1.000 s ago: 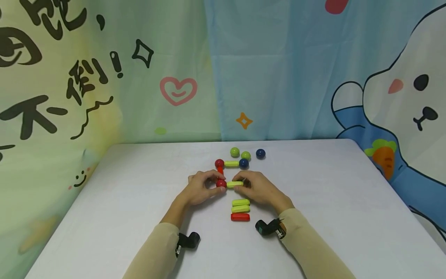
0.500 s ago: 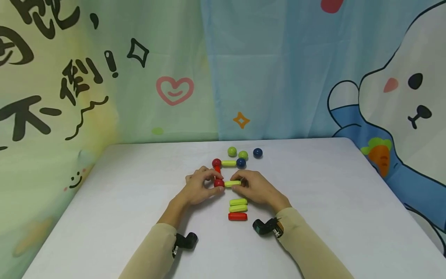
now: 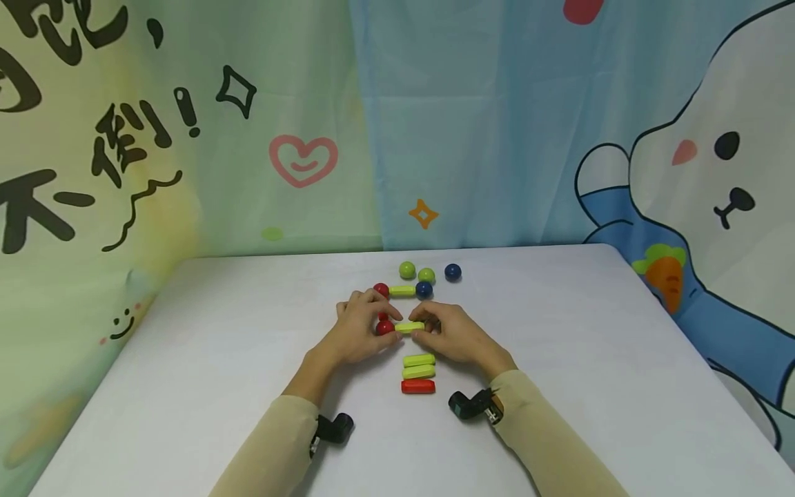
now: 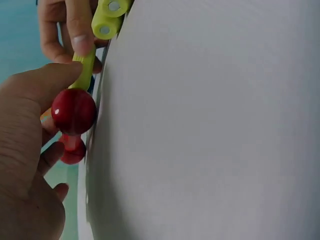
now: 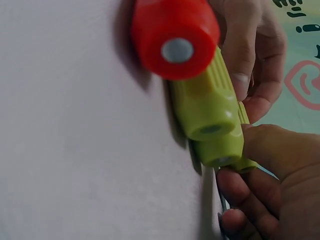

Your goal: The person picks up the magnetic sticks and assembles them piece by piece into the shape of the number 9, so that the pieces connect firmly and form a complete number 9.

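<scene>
A yellow-green rod (image 3: 409,328) lies end-on against a red ball (image 3: 385,328). My right hand (image 3: 456,335) pinches its right end between thumb and fingers. My left hand (image 3: 355,330) reaches round the ball, and its thumb presses the rod beside the ball in the left wrist view. A red rod (image 4: 71,140), mostly covered by the left fingers in the head view, runs from this ball to a farther red ball (image 3: 381,290). From there another yellow-green rod (image 3: 402,291) leads to a dark blue ball (image 3: 424,290).
Nearer me lie two loose yellow-green rods (image 3: 419,366) and a thicker-looking red rod (image 3: 418,386), with grey discs in their ends. Two green balls (image 3: 417,273) and a dark blue ball (image 3: 453,273) sit near the back of the white table (image 3: 528,310). A printed curtain (image 3: 466,124) hangs behind.
My left hand has shifted slightly right, its fingertips now past the near red ball at the rod's end, covering more of the red rod. The right hand keeps its grip. The head view has turned slightly right.
</scene>
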`<state>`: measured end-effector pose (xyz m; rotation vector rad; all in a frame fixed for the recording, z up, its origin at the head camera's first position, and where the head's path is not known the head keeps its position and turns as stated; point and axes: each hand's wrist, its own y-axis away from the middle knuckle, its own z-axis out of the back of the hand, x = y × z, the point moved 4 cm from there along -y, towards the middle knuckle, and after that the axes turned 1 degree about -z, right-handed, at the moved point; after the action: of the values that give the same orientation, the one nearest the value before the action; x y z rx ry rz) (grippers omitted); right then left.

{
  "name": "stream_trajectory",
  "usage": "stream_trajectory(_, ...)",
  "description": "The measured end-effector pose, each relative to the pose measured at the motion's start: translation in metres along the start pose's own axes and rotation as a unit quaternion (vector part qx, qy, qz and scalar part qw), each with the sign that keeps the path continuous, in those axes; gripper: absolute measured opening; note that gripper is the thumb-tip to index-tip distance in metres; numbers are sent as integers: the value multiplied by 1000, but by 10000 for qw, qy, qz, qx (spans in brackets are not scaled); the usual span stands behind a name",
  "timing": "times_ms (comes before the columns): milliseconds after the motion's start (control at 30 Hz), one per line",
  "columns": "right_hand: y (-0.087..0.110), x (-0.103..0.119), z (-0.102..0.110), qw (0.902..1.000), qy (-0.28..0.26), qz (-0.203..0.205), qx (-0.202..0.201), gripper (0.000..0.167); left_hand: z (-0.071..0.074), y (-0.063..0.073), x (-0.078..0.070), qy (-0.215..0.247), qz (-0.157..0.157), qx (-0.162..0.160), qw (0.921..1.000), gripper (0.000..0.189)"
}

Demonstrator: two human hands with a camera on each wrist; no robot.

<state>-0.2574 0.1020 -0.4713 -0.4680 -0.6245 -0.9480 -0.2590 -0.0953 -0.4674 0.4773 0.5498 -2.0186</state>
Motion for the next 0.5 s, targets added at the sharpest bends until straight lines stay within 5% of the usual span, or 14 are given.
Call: stream_trajectory(500,7,3,2,9996,-281,45,-17,22,-5,-5,-11,-337,-48,86,9994,18)
